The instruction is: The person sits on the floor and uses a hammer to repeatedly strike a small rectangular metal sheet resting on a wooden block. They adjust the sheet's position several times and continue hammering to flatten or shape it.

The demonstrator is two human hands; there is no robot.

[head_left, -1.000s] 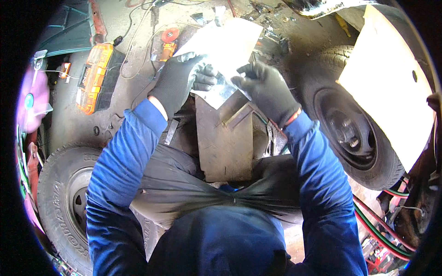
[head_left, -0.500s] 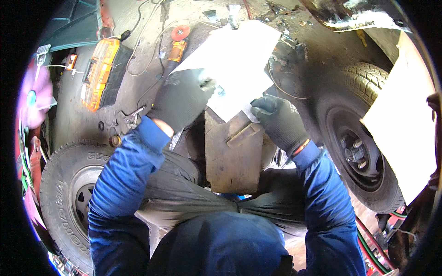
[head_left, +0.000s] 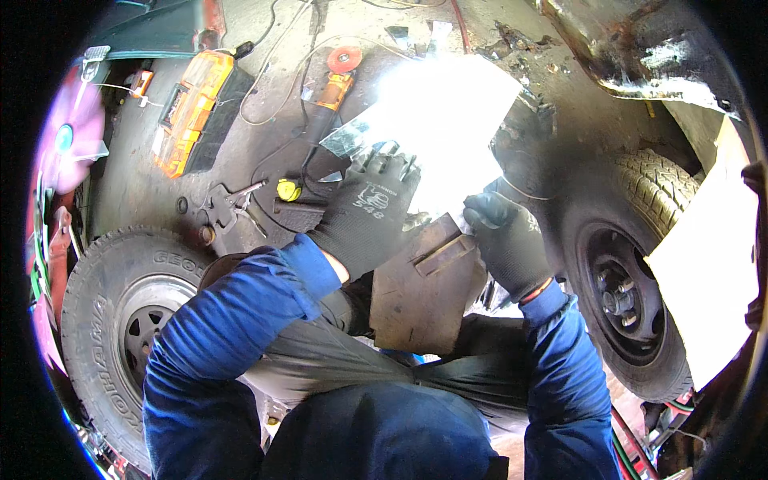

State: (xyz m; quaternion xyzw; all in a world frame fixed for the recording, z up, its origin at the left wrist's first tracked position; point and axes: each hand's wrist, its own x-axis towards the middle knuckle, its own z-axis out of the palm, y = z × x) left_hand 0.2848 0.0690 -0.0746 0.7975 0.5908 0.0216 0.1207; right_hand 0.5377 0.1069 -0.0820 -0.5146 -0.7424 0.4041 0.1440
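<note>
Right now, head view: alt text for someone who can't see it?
Gloved left hand, fingers extended, lies over a glare-white sheet; gloved right hand, fingers curled, is at its near-right edge. Below is a brown board. A left wheel and right wheel flank the person; orange-and-black toolbox upper left.

There are two white sheets [head_left: 452, 116] [head_left: 708, 264], two wheels [head_left: 144, 320] [head_left: 616, 292], one toolbox [head_left: 200, 108].

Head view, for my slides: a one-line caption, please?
Dark-gloved left hand on a flat, glare-bright white sheet, dark-gloved right hand at its edge, near a brown board.
</note>
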